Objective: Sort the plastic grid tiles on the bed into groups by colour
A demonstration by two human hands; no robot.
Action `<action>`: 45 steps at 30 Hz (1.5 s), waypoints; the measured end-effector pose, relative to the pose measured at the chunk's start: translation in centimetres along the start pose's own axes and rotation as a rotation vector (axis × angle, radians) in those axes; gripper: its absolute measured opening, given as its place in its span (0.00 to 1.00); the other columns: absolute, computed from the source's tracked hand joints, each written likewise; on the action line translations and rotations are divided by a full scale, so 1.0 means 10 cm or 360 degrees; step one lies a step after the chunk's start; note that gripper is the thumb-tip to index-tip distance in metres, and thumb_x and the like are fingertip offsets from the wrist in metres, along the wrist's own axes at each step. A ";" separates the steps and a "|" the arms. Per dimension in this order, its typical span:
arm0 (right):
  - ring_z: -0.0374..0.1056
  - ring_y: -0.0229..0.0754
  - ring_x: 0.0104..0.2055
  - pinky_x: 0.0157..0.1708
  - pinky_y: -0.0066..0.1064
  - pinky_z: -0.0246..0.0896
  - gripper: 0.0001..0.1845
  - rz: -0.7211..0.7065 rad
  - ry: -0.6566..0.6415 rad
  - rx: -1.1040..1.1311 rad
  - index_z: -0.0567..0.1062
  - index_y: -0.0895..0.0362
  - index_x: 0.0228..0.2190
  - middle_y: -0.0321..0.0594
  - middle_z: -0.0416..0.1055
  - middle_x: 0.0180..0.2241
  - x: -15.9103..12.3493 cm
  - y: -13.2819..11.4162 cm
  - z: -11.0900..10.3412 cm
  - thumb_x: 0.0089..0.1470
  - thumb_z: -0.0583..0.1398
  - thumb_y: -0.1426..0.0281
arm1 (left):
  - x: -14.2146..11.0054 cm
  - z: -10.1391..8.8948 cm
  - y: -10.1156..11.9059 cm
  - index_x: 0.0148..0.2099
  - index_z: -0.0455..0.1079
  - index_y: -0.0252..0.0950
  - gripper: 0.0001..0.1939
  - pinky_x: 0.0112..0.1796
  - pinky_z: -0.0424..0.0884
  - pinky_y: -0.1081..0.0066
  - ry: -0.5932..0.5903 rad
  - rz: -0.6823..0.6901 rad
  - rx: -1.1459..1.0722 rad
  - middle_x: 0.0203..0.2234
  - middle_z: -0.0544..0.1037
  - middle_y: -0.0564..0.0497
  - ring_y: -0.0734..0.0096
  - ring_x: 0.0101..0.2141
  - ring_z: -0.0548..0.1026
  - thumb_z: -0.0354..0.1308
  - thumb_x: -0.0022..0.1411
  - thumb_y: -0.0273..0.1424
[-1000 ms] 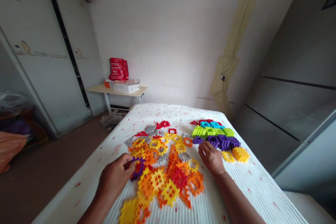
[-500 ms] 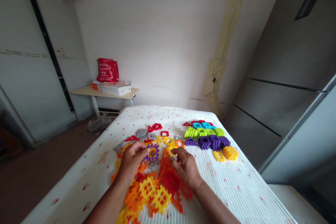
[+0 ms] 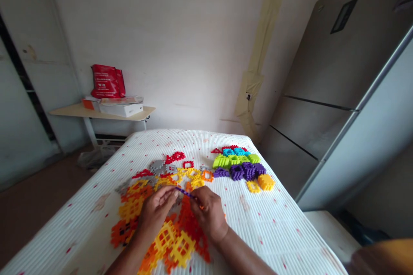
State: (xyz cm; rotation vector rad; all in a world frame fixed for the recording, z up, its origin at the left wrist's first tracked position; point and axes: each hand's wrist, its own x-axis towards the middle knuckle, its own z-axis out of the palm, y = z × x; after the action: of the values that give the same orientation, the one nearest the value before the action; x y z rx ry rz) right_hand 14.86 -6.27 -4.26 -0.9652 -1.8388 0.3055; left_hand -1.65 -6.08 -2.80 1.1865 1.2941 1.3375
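Note:
My left hand [image 3: 156, 210] and my right hand [image 3: 208, 215] are close together above a heap of plastic waffle-block pieces [image 3: 164, 240]. Between them, a purple square lattice piece [image 3: 185, 193] appears edge-on, held by the fingers of both hands. A little orange shows at my right fingertips, but I cannot tell what it is. Red, grey, yellow and orange pieces surround my hands. Beyond them lie sorted rows of purple pieces [image 3: 240, 172], lime green pieces [image 3: 229, 161] and cyan pieces [image 3: 234, 151].
Everything lies on a white ribbed mattress [image 3: 97, 219] with red specks. A yellow block pair [image 3: 261, 183] sits by the rows. A shelf table [image 3: 103, 111] holds a red bag and white box. A steel refrigerator [image 3: 309, 81] stands at right.
My hands have come together, and the purple piece now sits between both, turned edge-on. The whole scene has shifted left in view, so the camera has turned right.

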 end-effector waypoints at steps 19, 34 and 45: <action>0.68 0.38 0.35 0.36 0.29 0.65 0.09 0.0105 0.0020 0.0177 0.70 0.56 0.39 0.40 0.70 0.34 -0.03 0.15 0.04 0.57 0.53 0.71 | 0.01 -0.05 -0.05 0.25 0.66 0.36 0.13 0.22 0.64 0.74 0.0089 -0.0019 -0.0166 0.15 0.70 0.56 0.74 0.18 0.68 0.64 0.41 0.39; 0.67 0.38 0.33 0.31 0.28 0.64 0.18 0.0184 -0.0003 0.0346 0.73 0.54 0.41 0.39 0.70 0.35 0.00 0.15 0.08 0.48 0.55 0.77 | -0.02 -0.01 -0.15 0.40 0.70 0.36 0.19 0.27 0.69 0.72 -0.0171 0.0096 -0.0006 0.26 0.75 0.52 0.70 0.25 0.72 0.61 0.47 0.41; 0.64 0.35 0.29 0.29 0.27 0.63 0.12 0.0287 0.0151 0.0213 0.68 0.55 0.40 0.36 0.67 0.32 -0.01 0.12 0.06 0.51 0.58 0.70 | -0.02 0.02 -0.19 0.28 0.65 0.37 0.11 0.25 0.65 0.74 -0.0198 0.0090 0.0064 0.18 0.70 0.57 0.72 0.21 0.70 0.59 0.50 0.39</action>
State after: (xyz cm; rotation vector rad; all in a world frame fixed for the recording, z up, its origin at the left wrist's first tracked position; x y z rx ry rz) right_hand 14.93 -5.47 -5.29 -1.0362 -1.6272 0.4791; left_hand -1.44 -6.16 -4.72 1.3219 1.2112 1.2622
